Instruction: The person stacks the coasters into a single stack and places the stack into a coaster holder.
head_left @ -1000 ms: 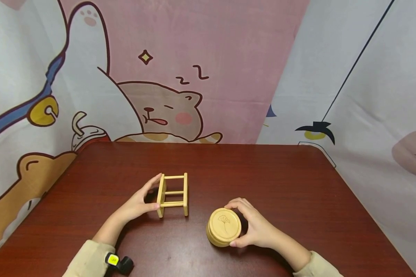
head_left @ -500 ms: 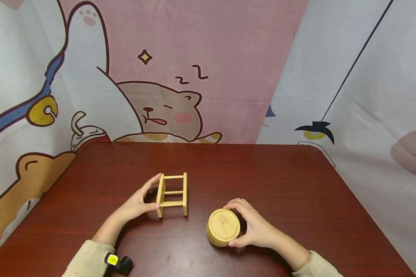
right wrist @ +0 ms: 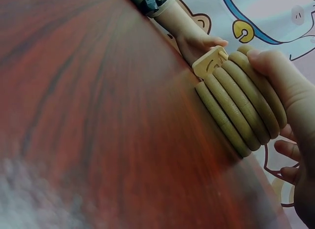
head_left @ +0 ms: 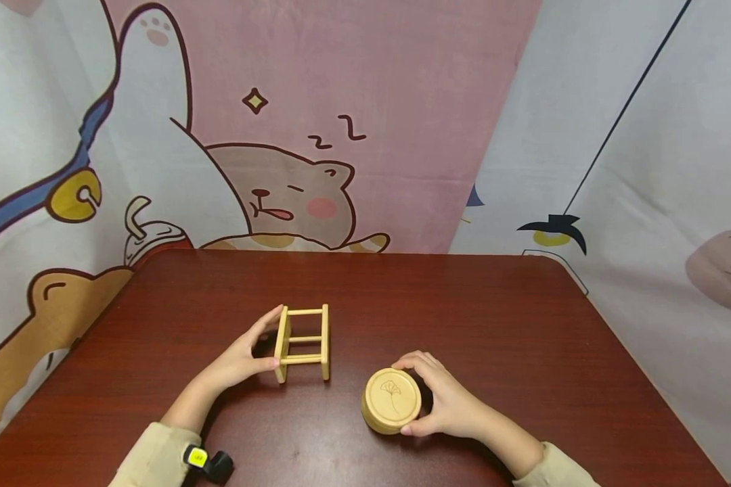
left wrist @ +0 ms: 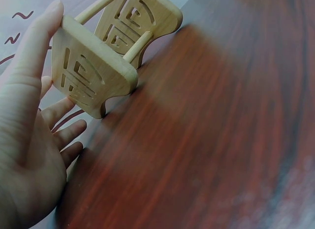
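Note:
In the head view a small light-wood coaster rack (head_left: 283, 348), two side panels joined by thin rods, stands on the table left of centre. My left hand (head_left: 237, 362) holds its left panel between thumb and fingers; the left wrist view shows cut-out patterns in the panels (left wrist: 81, 74). To the right and nearer me is a stack of round wooden coasters (head_left: 392, 399), the top one engraved with a ginkgo leaf. Thumb and fingers of my right hand (head_left: 451, 399) grip the stack's right side. Several rounded coaster edges (right wrist: 241, 103) show in the right wrist view.
Both things stand on a reddish-brown table (head_left: 451, 304) with rounded far corners. A cartoon-printed cloth (head_left: 402, 122) hangs behind it and along the sides. A black wrist device (head_left: 210, 463) with a yellow display sits at my left cuff.
The coaster stack has shifted very slightly left with my right hand, and its coasters look more evenly lined up. The rack and my left hand stay in place.

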`<act>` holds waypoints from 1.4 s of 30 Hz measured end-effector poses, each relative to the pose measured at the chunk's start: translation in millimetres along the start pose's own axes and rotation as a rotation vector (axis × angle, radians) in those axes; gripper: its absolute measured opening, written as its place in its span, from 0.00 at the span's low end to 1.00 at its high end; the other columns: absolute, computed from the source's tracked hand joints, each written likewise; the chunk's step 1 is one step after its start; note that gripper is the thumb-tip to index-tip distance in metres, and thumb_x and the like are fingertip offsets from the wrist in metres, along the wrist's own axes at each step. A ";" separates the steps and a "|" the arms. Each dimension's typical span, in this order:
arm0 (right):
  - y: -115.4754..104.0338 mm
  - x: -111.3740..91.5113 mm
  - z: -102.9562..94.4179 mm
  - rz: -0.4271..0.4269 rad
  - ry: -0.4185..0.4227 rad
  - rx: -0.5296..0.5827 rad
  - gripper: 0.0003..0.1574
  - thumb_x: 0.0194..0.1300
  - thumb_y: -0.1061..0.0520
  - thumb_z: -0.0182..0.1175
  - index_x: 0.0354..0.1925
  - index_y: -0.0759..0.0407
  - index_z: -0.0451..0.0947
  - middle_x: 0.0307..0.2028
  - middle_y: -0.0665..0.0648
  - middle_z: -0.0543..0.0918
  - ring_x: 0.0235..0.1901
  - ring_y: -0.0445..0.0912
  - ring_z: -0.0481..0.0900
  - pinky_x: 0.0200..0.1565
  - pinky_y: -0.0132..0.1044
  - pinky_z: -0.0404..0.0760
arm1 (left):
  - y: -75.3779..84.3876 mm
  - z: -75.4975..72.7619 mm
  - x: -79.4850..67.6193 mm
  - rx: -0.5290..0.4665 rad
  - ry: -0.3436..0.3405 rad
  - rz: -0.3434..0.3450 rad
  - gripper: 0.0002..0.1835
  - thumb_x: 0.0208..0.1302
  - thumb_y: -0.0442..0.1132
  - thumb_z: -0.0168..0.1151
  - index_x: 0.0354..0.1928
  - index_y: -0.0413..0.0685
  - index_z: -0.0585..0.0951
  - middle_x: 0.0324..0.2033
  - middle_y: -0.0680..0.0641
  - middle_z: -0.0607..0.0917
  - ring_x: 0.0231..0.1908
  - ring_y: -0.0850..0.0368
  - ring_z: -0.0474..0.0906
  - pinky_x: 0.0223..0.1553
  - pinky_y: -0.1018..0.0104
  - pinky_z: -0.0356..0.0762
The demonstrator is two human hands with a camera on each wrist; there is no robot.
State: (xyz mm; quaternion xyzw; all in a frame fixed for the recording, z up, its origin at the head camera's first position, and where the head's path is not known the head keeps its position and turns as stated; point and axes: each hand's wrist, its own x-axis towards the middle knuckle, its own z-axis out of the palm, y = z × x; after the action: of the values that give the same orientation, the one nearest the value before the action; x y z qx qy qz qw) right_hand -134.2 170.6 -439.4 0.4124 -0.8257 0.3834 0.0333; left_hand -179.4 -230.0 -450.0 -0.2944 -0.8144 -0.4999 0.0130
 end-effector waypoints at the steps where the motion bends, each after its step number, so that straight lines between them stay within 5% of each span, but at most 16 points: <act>1: -0.1 -0.2 0.2 0.006 -0.002 0.001 0.51 0.38 0.39 0.77 0.59 0.48 0.66 0.54 0.44 0.71 0.54 0.43 0.68 0.52 0.48 0.68 | 0.5 0.0 -0.2 0.000 -0.002 0.000 0.49 0.54 0.41 0.70 0.75 0.50 0.53 0.67 0.39 0.65 0.64 0.48 0.61 0.58 0.51 0.61; 12: 0.8 -2.5 2.2 0.025 0.002 -0.007 0.53 0.40 0.38 0.76 0.61 0.50 0.66 0.55 0.44 0.71 0.55 0.43 0.67 0.53 0.51 0.66 | 2.5 -0.9 -0.9 -0.017 -0.015 0.003 0.49 0.56 0.40 0.69 0.74 0.44 0.51 0.68 0.40 0.62 0.66 0.40 0.57 0.61 0.55 0.57; 17: 0.3 -4.8 3.0 0.048 0.007 0.003 0.57 0.41 0.37 0.75 0.65 0.55 0.64 0.58 0.47 0.71 0.57 0.45 0.66 0.53 0.54 0.66 | 5.3 -1.6 0.6 -0.038 -0.001 0.030 0.48 0.56 0.40 0.68 0.75 0.49 0.51 0.69 0.40 0.60 0.66 0.34 0.54 0.61 0.40 0.52; 23: 0.2 -7.0 3.4 0.032 0.062 0.050 0.56 0.43 0.40 0.75 0.67 0.54 0.63 0.59 0.56 0.71 0.57 0.47 0.66 0.52 0.49 0.68 | 11.2 -2.3 3.8 -0.047 0.029 0.046 0.50 0.53 0.38 0.70 0.75 0.55 0.53 0.71 0.41 0.58 0.68 0.42 0.51 0.58 0.30 0.43; 30: 0.3 -11.6 3.5 -0.018 0.141 0.108 0.51 0.47 0.47 0.73 0.67 0.54 0.63 0.58 0.60 0.71 0.57 0.49 0.67 0.55 0.48 0.68 | 25.2 -1.3 6.9 -0.052 0.083 0.071 0.51 0.49 0.36 0.71 0.74 0.51 0.55 0.71 0.47 0.58 0.69 0.54 0.50 0.61 0.34 0.42; 37: -3.3 -13.5 4.6 -0.041 0.195 0.157 0.46 0.50 0.57 0.69 0.66 0.62 0.63 0.59 0.62 0.69 0.57 0.53 0.68 0.57 0.46 0.67 | 51.6 11.0 11.6 -0.064 0.125 0.088 0.52 0.46 0.35 0.73 0.73 0.52 0.57 0.71 0.48 0.58 0.70 0.52 0.46 0.60 0.32 0.42; 42: -5.1 -16.0 5.7 -0.060 0.212 0.145 0.47 0.51 0.56 0.69 0.66 0.62 0.62 0.61 0.62 0.68 0.60 0.51 0.66 0.59 0.39 0.64 | 70.6 24.6 15.8 -0.101 0.109 0.158 0.51 0.48 0.37 0.75 0.73 0.47 0.57 0.71 0.46 0.58 0.71 0.49 0.46 0.66 0.51 0.45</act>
State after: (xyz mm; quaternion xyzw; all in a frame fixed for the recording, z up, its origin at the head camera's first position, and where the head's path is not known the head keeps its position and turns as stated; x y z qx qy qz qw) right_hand -118.6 175.5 -446.3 0.3953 -0.7750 0.4824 0.1019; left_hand -150.9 -179.4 -400.4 -0.3303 -0.7605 -0.5530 0.0818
